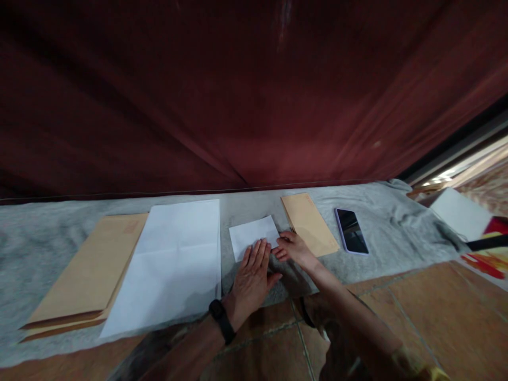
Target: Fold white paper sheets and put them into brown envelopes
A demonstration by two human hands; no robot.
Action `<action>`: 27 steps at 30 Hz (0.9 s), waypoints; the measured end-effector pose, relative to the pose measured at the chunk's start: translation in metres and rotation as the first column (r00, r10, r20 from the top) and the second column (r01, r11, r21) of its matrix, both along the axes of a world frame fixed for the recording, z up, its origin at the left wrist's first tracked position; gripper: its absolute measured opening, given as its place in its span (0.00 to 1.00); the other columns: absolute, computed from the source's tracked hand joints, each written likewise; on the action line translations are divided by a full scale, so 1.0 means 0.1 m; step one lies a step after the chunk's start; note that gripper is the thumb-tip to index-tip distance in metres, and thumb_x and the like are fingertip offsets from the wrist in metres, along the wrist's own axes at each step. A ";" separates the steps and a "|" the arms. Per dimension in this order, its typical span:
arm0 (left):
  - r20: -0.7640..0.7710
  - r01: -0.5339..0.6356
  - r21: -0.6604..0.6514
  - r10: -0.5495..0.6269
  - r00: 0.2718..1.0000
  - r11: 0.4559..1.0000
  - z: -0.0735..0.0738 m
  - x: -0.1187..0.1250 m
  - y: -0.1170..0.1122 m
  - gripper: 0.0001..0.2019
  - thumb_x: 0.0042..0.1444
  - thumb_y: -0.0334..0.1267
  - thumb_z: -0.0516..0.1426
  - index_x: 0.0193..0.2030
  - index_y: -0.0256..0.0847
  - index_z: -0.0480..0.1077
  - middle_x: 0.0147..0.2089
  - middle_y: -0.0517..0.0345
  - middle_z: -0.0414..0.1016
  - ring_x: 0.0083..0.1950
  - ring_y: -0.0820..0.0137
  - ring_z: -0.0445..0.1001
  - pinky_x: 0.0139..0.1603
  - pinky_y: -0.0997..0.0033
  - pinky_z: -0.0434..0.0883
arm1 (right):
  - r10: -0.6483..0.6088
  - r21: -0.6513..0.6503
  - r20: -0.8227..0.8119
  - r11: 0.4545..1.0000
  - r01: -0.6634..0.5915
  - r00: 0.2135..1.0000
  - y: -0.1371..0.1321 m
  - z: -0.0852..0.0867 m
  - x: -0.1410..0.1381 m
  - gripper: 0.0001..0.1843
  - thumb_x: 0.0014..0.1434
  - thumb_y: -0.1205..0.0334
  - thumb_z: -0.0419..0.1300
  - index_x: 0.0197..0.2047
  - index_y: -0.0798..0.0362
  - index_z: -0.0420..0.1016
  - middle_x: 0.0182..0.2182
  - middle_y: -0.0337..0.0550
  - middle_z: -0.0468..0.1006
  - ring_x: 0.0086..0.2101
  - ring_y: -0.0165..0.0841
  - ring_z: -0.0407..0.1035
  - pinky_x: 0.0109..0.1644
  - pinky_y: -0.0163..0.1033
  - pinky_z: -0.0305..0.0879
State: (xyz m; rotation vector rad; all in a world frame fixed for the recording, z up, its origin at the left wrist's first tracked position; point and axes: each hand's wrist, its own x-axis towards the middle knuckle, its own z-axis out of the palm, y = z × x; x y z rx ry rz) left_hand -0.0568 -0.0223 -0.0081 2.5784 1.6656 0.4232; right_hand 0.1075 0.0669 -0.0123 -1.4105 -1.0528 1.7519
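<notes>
A small folded sheet of white paper (251, 234) lies on the grey cloth in front of me. My left hand (254, 267) presses flat on its near side, fingers stretched out and thumb apart, with a dark band on the wrist. At the paper's right edge, my right hand (291, 247) has its fingers curled and pinched on the near right corner. Just beyond that hand lie small brown envelopes (311, 225). To the left of the folded paper is a stack of large white sheets (174, 259) with a crease across the top one.
Large brown envelopes (93, 267) lie stacked at the far left, partly under the white sheets. A phone (352, 231) in a pale purple case rests at the right. The grey cloth (391, 227) ends at a dark red curtain (254, 106) behind and tiled floor (432, 312) in front.
</notes>
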 end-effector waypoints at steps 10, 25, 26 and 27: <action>-0.028 -0.051 -0.006 0.051 0.998 0.999 -0.03 -0.07 -0.08 0.35 0.63 0.48 0.53 0.72 0.30 0.52 0.75 0.37 0.53 0.76 0.54 0.50 0.73 0.47 0.55 | -0.177 0.472 0.818 0.750 -0.463 0.547 -0.28 0.31 -0.05 0.17 0.67 0.62 0.54 0.57 0.50 0.73 0.44 0.54 0.81 0.46 0.44 0.76 0.53 0.46 0.68; -0.086 -0.187 -0.049 0.182 0.980 0.981 -0.13 -0.29 -0.22 0.41 0.59 0.54 0.57 0.69 0.22 0.58 0.72 0.25 0.54 0.74 0.44 0.53 0.70 0.43 0.60 | -0.124 0.564 0.757 0.620 -0.546 0.641 -0.28 -0.01 -0.19 0.28 0.68 0.58 0.56 0.69 0.51 0.62 0.70 0.52 0.59 0.69 0.46 0.53 0.72 0.58 0.50; -0.098 -0.192 -0.055 0.186 0.978 0.980 -0.12 -0.31 -0.23 0.41 0.58 0.54 0.58 0.69 0.21 0.58 0.72 0.25 0.53 0.74 0.44 0.53 0.70 0.44 0.60 | -0.142 0.572 0.749 0.631 -0.524 0.647 -0.27 -0.04 -0.18 0.29 0.68 0.57 0.56 0.70 0.52 0.62 0.70 0.53 0.58 0.69 0.46 0.52 0.73 0.58 0.49; -0.109 -0.201 -0.060 0.194 0.975 0.978 -0.12 -0.33 -0.24 0.42 0.58 0.54 0.58 0.69 0.20 0.58 0.72 0.24 0.53 0.74 0.43 0.54 0.70 0.44 0.60 | -0.159 0.581 0.741 0.640 -0.503 0.653 -0.25 -0.06 -0.18 0.29 0.68 0.56 0.56 0.70 0.53 0.61 0.70 0.54 0.58 0.70 0.46 0.51 0.73 0.58 0.48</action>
